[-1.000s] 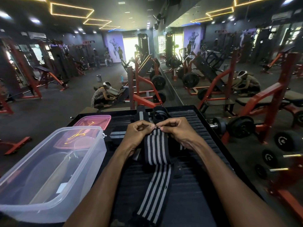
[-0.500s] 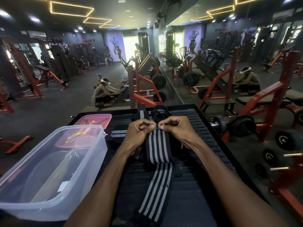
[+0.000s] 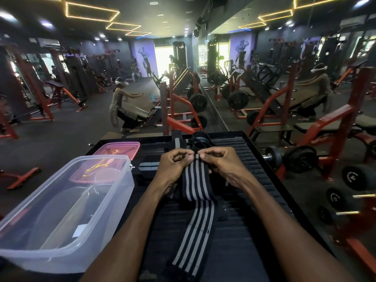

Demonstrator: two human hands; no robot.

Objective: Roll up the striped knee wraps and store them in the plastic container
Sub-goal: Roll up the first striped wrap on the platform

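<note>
A black knee wrap with grey stripes (image 3: 196, 184) lies lengthwise on the black ribbed platform (image 3: 254, 180), its tail running toward me. My left hand (image 3: 174, 167) and my right hand (image 3: 219, 165) pinch its far end together, fingertips almost touching. A clear plastic container (image 3: 61, 212) stands open at the left, beside my left forearm. More wraps lie behind my hands: one striped wrap (image 3: 176, 142) and a dark rolled one (image 3: 200, 139).
A pink lid (image 3: 117, 149) lies behind the container. Dumbbells (image 3: 301, 161) sit on the floor to the right of the platform. Red benches and racks surround it. A person (image 3: 122, 106) moves on the floor far ahead, left of a mirror wall.
My hands have stayed at the wrap's far end, fingers shifting slightly on it. The person in the background has risen from a crouch and stretched the arms forward.
</note>
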